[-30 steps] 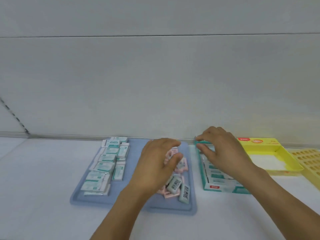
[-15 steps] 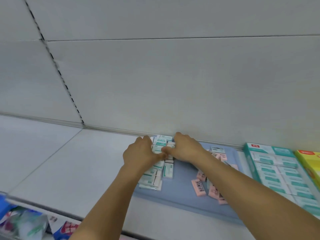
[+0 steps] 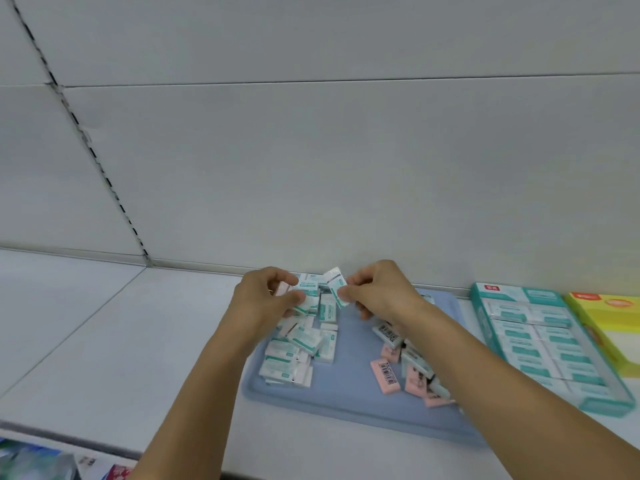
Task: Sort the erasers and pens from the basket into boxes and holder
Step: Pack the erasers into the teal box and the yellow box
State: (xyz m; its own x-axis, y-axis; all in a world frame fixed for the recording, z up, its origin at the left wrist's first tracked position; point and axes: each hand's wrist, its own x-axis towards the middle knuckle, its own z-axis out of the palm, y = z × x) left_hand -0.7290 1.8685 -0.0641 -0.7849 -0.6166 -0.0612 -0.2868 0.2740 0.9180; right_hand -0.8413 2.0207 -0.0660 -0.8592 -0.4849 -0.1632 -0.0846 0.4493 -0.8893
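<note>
My right hand (image 3: 375, 292) pinched one white-and-teal wrapped eraser (image 3: 336, 287), my left hand (image 3: 266, 299) gripped several more — best squared up before boxing.

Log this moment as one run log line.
left hand: grips green-and-white wrapped erasers | right hand: pinches one green-and-white eraser | over blue plastic tray

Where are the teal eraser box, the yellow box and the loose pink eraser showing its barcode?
teal eraser box (image 3: 485, 293): head view, far end flap.
yellow box (image 3: 588, 301): head view, far flap.
pink eraser (image 3: 385, 375): head view, barcoded top face.
</note>
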